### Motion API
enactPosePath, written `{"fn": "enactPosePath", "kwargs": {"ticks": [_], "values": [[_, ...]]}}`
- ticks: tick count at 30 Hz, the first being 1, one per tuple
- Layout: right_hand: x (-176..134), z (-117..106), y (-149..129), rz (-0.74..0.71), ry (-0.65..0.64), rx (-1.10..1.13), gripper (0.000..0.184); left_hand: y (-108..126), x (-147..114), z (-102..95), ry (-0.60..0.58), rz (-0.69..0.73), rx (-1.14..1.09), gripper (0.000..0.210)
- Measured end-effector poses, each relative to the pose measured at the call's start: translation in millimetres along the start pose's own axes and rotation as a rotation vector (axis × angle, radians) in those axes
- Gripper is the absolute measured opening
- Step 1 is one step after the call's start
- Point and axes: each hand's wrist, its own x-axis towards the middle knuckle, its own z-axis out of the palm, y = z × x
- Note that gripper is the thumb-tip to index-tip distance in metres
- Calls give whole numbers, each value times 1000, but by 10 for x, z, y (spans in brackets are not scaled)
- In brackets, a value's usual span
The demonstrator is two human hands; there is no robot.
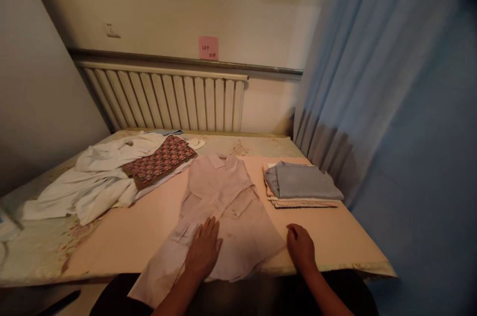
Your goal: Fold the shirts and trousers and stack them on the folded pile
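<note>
A pale pink long-sleeved shirt [234, 236] lies spread on the table, collar away from me. One sleeve is folded across its front, and its lower left part hangs over the near edge. My left hand [203, 249] rests flat on the shirt's lower middle, fingers stretched out. Beside the right corner of the hem is my right hand [301, 249], its fingers curled. The corner meets or nearly meets those fingers; whether they grip the cloth is hidden.
White crumpled cloth [93, 177] and a dark red patterned piece [164, 159] lie at left. A folded stack with a grey garment [307, 182] on top sits at right. Behind are a radiator [171, 100] and a pink note [208, 47]; a blue curtain [372, 57] hangs right.
</note>
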Motion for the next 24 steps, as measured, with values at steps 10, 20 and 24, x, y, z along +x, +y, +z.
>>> {"fn": "enactPosePath", "kwargs": {"ticks": [10,20,24], "values": [[24,-51,-347,91,-195,-45,28,4,7,-14,-3,-2,8,47],[-10,-35,-378,47,-261,-143,30,7,-1,-19,-5,-12,-19,47],[15,-32,-333,71,-280,-166,33,3,-3,2,8,-19,-35,47]]}}
